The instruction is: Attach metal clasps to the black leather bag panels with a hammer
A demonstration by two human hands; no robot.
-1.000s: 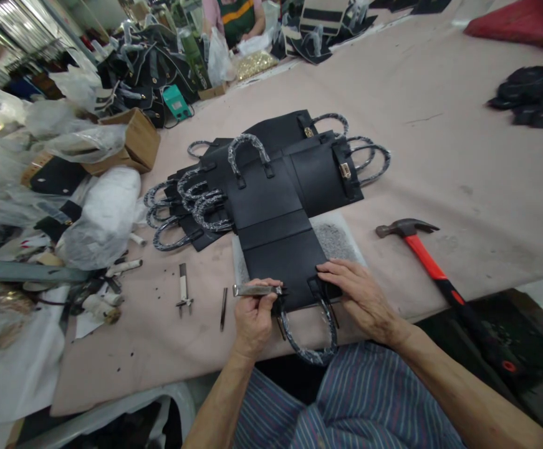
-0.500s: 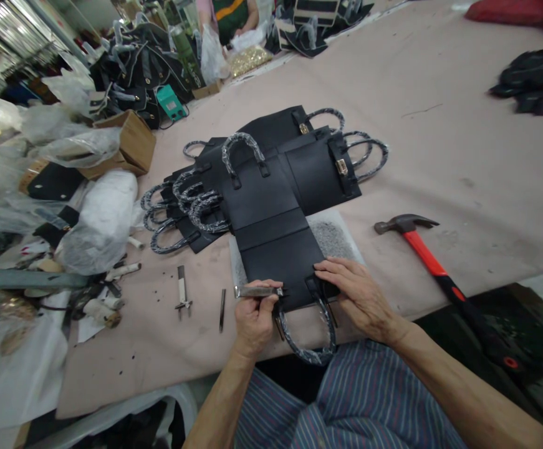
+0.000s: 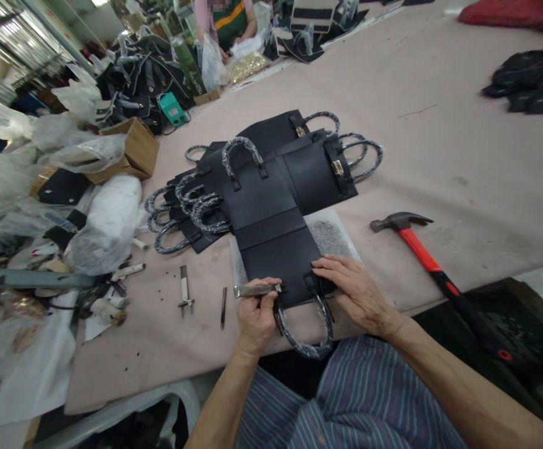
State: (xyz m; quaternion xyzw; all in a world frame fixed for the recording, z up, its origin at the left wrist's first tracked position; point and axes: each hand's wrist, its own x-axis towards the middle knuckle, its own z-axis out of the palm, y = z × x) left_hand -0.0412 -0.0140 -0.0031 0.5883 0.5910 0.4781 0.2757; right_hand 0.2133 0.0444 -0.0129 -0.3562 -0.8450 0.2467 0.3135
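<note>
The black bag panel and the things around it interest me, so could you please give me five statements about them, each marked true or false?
1. The left hand holds a metal tool. True.
2. The right hand grips the hammer. False: it rests on the black bag panel.
3. The panel lies partly over a speckled slab. True.
4. The hammer's handle is entirely yellow. False: it is red and black.
5. The cardboard box is left of the panel. True.

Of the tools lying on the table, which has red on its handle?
The claw hammer, right of the right hand; the slim rod and forked tool, left of the left hand, show no red.
</note>
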